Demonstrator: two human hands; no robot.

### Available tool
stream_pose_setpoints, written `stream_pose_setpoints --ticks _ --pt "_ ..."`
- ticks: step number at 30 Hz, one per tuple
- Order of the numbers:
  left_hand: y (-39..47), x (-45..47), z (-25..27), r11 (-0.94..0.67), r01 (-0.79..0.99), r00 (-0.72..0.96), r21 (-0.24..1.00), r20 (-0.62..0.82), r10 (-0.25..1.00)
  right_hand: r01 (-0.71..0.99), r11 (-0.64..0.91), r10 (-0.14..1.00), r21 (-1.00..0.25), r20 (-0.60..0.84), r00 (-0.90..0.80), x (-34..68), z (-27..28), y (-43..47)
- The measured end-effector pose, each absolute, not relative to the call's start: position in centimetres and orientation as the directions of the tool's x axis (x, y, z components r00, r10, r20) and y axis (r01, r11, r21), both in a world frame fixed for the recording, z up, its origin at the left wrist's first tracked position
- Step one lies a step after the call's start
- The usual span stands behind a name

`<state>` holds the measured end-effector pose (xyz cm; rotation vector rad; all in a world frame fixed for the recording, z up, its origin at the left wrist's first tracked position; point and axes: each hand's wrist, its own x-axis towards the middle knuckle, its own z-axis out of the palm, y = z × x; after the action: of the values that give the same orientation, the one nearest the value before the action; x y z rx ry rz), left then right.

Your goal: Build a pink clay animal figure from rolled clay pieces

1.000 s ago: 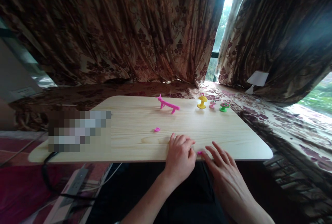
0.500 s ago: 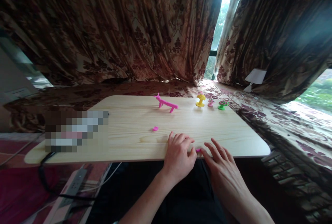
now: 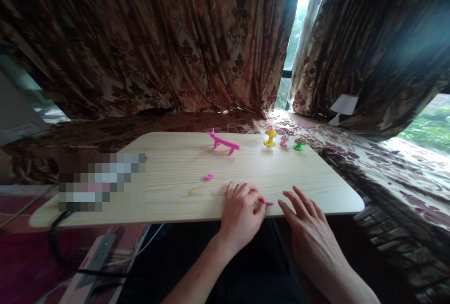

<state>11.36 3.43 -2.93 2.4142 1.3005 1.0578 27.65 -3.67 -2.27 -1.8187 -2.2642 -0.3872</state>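
A thin pink clay roll (image 3: 269, 203) lies near the front edge of the light wooden table (image 3: 176, 201), its left end between the thumb and index finger of my left hand (image 3: 242, 208). Just to the right, my right hand (image 3: 305, 219) is spread with its fingers apart, touching no piece. A small pink clay lump (image 3: 209, 177) rests on the table to the left of my hands. Farther back stands a pink clay animal (image 3: 225, 143) with a long body, legs and pointed ears.
At the back right stand a yellow mushroom-shaped figure (image 3: 270, 138), a small pink figure (image 3: 284, 140) and a green mushroom-shaped figure (image 3: 300, 144). A blurred-out object (image 3: 105, 179) occupies the table's left end. A white lamp (image 3: 343, 105) stands on the patterned ledge beyond the table.
My right hand has moved off the pink roll, slightly to the right. More of the roll now shows beside my left fingers. The view has shifted slightly.
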Motion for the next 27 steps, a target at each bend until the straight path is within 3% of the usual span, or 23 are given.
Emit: stream_pose_setpoints --ticks 27 --pt "3.3 11.3 -2.5 -0.623 0.616 0.388 0.483 0.502 0.773 0.974 0.224 0.933 0.014 0.285 -0.219 26.9 -2.6 -3.2"
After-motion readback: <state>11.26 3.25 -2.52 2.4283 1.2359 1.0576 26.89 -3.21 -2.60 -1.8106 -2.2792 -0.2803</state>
